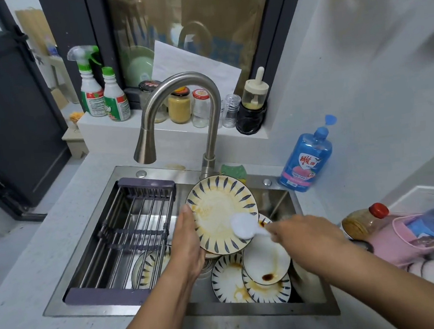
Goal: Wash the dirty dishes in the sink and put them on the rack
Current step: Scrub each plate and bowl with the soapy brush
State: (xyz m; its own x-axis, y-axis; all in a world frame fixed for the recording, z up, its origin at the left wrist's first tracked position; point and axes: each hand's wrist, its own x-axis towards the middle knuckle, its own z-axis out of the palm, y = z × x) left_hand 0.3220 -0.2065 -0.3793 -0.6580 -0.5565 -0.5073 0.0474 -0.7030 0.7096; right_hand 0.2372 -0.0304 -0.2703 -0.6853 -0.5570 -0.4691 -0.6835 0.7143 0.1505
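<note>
One stained plate (220, 210) in the left hand's (188, 243) grip, one white spoon (243, 226) in the right hand's (292, 233) pinch, at least four more plates (227, 279) below in the one sink (315, 304).

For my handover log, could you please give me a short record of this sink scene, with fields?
left hand: grips a stained plate by its rim, tilted over the sink
right hand: holds a white spoon, its bowl against the plate
other dishes: stained plates stacked in the sink
rack: across the sink's left side
tap: no water seen running
soap bottle: blue, on the counter right of the sink
</note>
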